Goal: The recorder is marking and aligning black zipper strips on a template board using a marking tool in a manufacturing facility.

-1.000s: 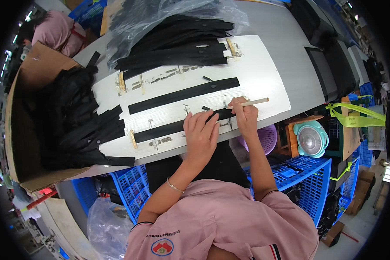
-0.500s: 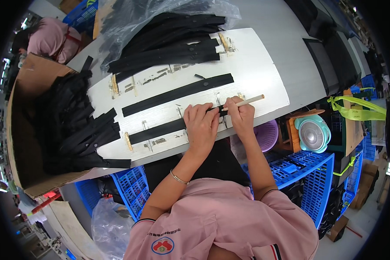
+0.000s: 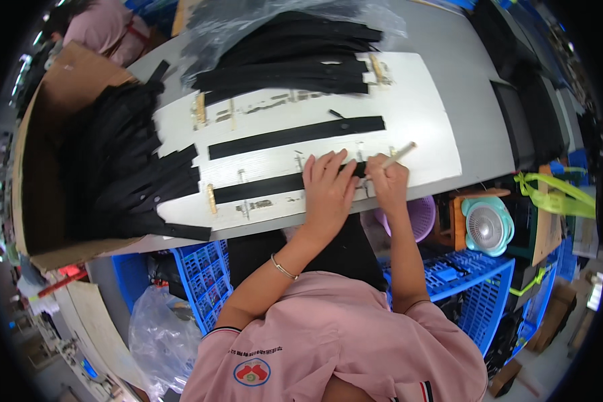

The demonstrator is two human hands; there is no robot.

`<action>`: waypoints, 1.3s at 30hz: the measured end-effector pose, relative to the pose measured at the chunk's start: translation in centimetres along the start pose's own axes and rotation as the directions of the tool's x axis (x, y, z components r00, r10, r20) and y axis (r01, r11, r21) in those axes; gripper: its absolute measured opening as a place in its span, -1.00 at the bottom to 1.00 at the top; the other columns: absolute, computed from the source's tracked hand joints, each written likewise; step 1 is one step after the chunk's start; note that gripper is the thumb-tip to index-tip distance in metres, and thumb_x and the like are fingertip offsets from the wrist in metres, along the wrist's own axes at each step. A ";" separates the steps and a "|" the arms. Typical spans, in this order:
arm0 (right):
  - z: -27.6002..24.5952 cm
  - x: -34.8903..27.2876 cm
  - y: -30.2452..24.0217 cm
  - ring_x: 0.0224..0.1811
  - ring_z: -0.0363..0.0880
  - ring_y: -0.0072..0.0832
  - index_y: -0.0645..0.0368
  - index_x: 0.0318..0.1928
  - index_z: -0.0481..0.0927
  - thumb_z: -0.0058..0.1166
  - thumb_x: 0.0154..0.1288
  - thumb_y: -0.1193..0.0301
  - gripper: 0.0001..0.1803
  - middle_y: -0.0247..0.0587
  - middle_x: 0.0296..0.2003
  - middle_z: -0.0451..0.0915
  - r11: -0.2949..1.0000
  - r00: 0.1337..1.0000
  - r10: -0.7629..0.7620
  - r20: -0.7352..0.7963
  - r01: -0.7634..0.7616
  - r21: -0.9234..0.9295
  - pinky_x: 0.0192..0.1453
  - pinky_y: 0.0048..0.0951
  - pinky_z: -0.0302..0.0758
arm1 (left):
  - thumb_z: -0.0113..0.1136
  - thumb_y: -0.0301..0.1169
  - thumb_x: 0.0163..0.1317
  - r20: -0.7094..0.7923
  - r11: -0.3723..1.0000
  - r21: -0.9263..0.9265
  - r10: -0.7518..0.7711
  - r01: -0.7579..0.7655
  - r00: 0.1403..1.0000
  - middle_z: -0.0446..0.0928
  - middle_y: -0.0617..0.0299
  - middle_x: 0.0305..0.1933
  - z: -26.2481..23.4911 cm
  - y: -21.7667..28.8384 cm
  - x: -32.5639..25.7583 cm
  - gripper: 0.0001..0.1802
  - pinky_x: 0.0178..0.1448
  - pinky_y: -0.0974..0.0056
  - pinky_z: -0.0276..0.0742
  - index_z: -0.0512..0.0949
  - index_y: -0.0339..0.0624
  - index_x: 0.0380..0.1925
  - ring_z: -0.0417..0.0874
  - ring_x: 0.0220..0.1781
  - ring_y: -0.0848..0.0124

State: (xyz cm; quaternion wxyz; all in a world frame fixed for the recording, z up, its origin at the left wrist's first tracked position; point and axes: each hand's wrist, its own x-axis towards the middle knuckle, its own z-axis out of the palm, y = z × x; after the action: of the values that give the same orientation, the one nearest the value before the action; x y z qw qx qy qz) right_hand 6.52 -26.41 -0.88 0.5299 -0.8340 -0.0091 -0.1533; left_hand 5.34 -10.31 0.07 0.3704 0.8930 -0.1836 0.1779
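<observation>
Marking seems underway mid-frame: black strip point(image 3: 261, 188) is pressed by spread left hand point(image 3: 329, 195), pen point(image 3: 403, 152) pinched by right hand point(image 3: 388, 182); steadiness seems needed next.

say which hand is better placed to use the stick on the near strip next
Probably right: the right hand grips the stick at the near strip, toward its right end, while the left hand lies across that strip.

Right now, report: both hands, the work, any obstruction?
Left hand open, resting on nearer black strip. Right hand gripping pale stick near strip's right end. Strip on white board, partly hidden by left hand.
</observation>
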 end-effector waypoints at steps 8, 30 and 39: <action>-1.2 -0.6 0.9 -0.49 0.48 -0.63 0.30 -0.45 0.62 0.01 0.50 0.34 -0.63 -0.31 -0.54 0.58 0.979 0.975 0.150 -0.162 -0.123 0.164 -0.41 -0.53 0.36 | 0.27 -0.25 0.37 0.128 0.994 0.101 -0.063 0.051 0.990 0.38 0.03 0.46 -1.9 -1.1 -2.4 -0.47 0.60 -0.30 -0.10 0.52 -0.12 0.31 0.25 0.57 0.00; -0.1 0.0 1.3 -0.62 0.14 -0.79 0.19 -0.40 0.58 -0.05 0.62 0.25 -0.60 -0.48 -0.62 0.37 0.972 0.977 0.159 -0.143 -0.130 0.193 -0.55 -0.61 0.01 | 0.21 -0.67 0.12 -0.209 0.854 0.362 -0.316 0.374 0.925 0.49 0.07 0.37 -21.2 -10.2 -13.3 -0.53 0.65 -0.23 0.01 0.65 -0.11 0.06 0.28 0.57 -0.06; 0.1 0.0 1.3 -0.63 0.12 -0.78 0.22 -0.26 0.65 -0.08 0.65 0.23 -0.61 -0.50 -0.62 0.34 0.976 0.974 0.179 -0.141 -0.157 0.152 -0.56 -0.59 0.00 | 0.24 -0.53 0.24 -0.144 0.978 0.126 -0.147 0.165 0.979 0.67 0.10 -0.07 -17.3 -12.7 -7.5 -0.74 0.18 0.06 0.49 0.68 -0.18 -0.06 0.65 0.05 0.07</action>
State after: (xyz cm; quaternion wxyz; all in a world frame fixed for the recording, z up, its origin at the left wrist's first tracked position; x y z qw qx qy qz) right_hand 6.78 -26.89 -2.11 0.5974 -0.7782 0.0917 -0.1706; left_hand 1.54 12.07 0.57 0.3324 0.9140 -0.0748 0.2202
